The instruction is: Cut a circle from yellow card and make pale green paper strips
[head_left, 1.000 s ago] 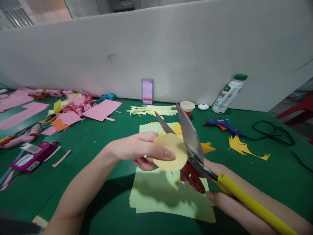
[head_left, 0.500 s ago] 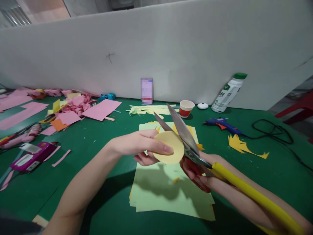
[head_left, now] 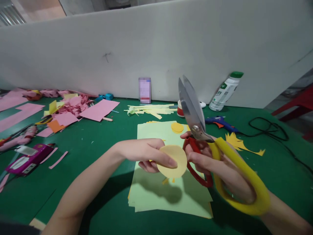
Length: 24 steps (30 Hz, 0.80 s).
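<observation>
Between the thumb and fingers of my left hand (head_left: pixel 149 155) is a round pale-yellow paper disc (head_left: pixel 172 160). My right hand (head_left: pixel 202 156) holds large scissors (head_left: pixel 193 111) with one red and one yellow handle. Their blades point up and away, nearly together, clear of the disc. Below both hands lies a stack of light-green paper sheets (head_left: pixel 146 195). A smaller orange-yellow paper circle (head_left: pixel 177 127) rests near the stack's far end, and small yellow scraps (head_left: pixel 168 180) lie beneath the disc.
Pale paper strips (head_left: pixel 151 110), a phone (head_left: pixel 144 90), a partly hidden paper cup (head_left: pixel 180 109) and a leaning bottle (head_left: pixel 226 91) line the white wall. To the right are a blue glue gun (head_left: pixel 222 124) and a jagged yellow offcut (head_left: pixel 242 143). Pink paper (head_left: pixel 100 110) covers the left side.
My right hand has drawn the scissors away from the disc, turning the blades upright and nearly closing them. My left hand has lowered slightly with the disc, and the orange-yellow circle now shows.
</observation>
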### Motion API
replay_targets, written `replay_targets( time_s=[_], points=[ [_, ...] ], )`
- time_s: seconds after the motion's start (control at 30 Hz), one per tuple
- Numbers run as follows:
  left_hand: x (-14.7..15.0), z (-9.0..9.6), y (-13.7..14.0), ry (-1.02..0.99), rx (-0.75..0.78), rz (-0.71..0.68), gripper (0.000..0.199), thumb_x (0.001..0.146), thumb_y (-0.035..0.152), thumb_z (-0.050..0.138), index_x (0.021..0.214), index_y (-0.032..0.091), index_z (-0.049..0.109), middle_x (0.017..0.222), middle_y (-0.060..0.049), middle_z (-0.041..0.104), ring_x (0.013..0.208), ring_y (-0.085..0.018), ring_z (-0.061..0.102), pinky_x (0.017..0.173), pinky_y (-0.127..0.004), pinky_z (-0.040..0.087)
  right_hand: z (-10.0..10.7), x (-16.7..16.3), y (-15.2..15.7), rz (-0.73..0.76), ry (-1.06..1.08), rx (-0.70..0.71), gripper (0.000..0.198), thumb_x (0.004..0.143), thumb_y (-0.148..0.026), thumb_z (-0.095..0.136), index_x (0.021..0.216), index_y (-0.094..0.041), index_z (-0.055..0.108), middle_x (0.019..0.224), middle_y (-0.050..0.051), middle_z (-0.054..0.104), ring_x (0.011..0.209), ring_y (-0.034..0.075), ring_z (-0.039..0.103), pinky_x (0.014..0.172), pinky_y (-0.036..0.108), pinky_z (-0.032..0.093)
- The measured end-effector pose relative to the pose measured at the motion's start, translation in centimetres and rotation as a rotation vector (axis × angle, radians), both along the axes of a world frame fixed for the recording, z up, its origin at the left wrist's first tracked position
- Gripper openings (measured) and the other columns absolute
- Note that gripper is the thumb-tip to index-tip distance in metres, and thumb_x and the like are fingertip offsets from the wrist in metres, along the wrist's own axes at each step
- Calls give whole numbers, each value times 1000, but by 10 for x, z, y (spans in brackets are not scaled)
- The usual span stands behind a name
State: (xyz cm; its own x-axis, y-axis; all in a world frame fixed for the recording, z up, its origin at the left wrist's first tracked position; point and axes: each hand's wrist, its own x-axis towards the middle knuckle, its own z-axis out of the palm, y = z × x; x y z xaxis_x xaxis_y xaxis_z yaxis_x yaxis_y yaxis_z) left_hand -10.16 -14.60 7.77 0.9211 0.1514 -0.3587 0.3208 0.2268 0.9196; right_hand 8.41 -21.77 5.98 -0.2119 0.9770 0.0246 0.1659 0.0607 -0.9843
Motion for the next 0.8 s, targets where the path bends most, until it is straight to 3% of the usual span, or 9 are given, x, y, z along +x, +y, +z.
replay_targets(
  time_s=[0.13,0.23,0.33,0.4,0.5,0.6,0.73,0.8],
  points=[
    [10,-5,-3,40,70,-83,40,82,33,47,48,18,33,41,8,24,34,-4,19,32,-21,14,6,-2,-1,114,99,-99,31,71,-30,64,98,-23,50,68,-5,47,46,6,39,41,19,34],
    [13,-5,-6,60,304,-91,40,82,36,46,49,17,38,42,6,33,37,-6,30,35,-20,23,9,-4,-1,91,96,-102,25,70,-25,64,91,-21,52,65,-5,43,51,6,39,45,19,34],
    [18,-3,-10,12,621,34,38,85,39,42,58,13,49,52,1,48,44,-7,42,43,-20,32,10,1,0,-9,112,-80,28,70,-24,64,94,-21,50,68,-5,44,51,7,38,43,20,33],
    [22,-4,-12,-21,708,185,38,86,40,40,64,12,54,56,0,53,46,-7,45,45,-19,35,10,7,2,-109,109,2,28,70,-24,63,95,-21,50,70,-5,45,50,7,38,44,21,33],
    [30,-7,-15,-57,651,378,34,86,39,42,72,12,57,61,0,56,46,-7,49,45,-19,36,10,14,6,-236,96,136,26,73,-26,60,96,-22,51,71,-5,47,52,8,41,47,21,36],
    [35,-12,-12,-77,598,487,31,86,36,44,72,12,56,66,-1,61,45,-6,53,44,-18,37,9,19,15,-301,26,168,23,75,-27,56,96,-21,50,66,-5,48,49,8,41,46,22,37],
    [35,-14,0,-73,613,677,31,84,33,48,61,12,54,57,0,62,40,-6,51,44,-19,37,1,34,34,-334,-323,188,26,78,-37,51,95,-18,46,63,-3,51,51,11,48,50,24,41],
    [32,-16,9,-104,609,758,32,83,32,49,59,12,55,49,1,59,38,-6,50,44,-19,37,-7,45,43,-238,-576,64,28,81,-39,46,101,-19,42,73,0,56,56,13,52,52,24,42]
  ],
)
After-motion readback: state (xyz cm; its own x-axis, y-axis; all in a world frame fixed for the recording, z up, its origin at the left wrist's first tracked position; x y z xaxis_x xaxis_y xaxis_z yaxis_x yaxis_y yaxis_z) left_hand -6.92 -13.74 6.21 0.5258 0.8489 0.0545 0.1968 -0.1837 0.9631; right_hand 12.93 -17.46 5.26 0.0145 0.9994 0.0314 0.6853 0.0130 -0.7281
